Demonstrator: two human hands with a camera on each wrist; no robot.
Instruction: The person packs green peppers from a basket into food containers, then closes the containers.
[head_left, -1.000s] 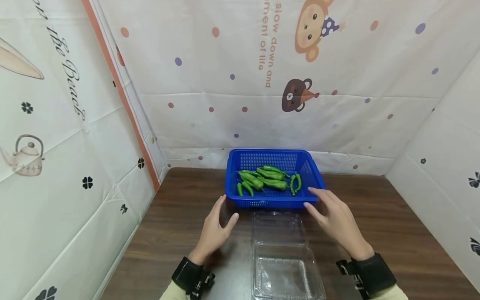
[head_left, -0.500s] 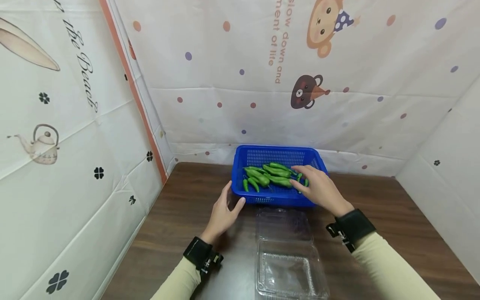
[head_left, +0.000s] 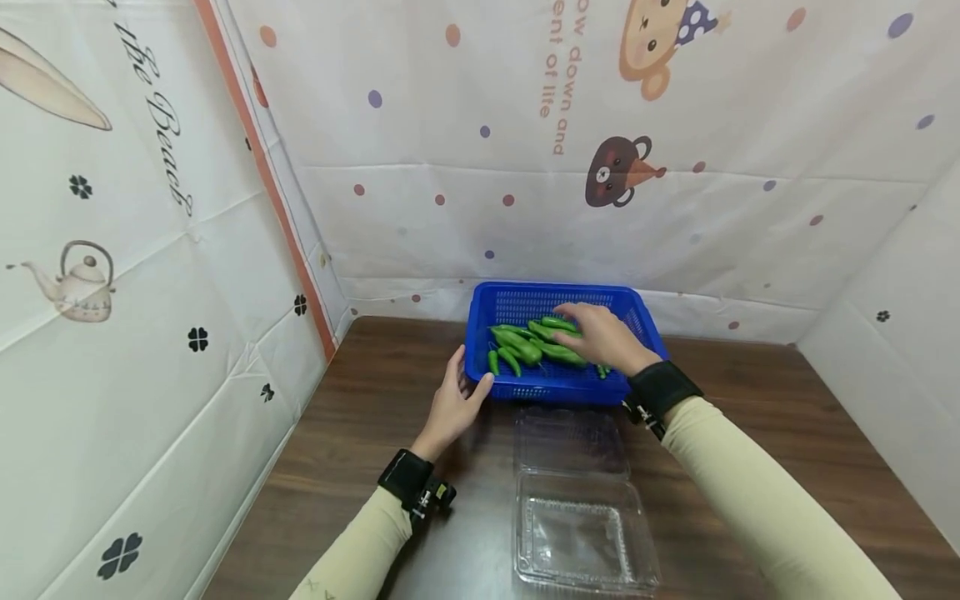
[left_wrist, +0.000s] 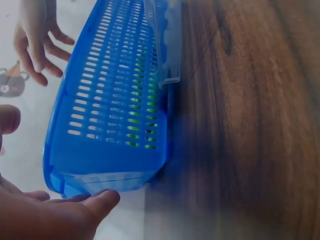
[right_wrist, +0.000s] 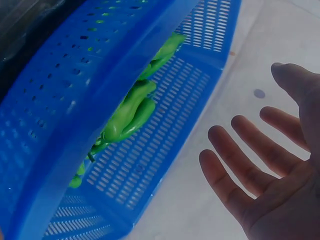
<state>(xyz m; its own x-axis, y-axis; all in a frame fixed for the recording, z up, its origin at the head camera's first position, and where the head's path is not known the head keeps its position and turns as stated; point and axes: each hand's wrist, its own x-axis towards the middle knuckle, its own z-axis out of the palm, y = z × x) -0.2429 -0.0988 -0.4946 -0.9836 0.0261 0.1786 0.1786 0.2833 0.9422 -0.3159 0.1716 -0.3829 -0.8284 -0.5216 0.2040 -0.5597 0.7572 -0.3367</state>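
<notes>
Head view shows me the dark wooden desk (head_left: pixel 352 467), with the blue slotted plastic basket (head_left: pixel 525 302) at its far edge, every green chili pepper (head_left: pixel 558 353) inside. I judge packing barely begun: the clear hinged plastic clamshell box (head_left: pixel 581 533) lies open, unfilled. My right hand (head_left: pixel 603 337) hovers spread over them; my left hand (head_left: pixel 457 404) touches the basket's left corner, fingers relaxed.

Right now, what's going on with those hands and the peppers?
Right hand open above green peppers, nothing gripped. Left hand open, touching blue basket corner. Clear clamshell box open in front.
</notes>
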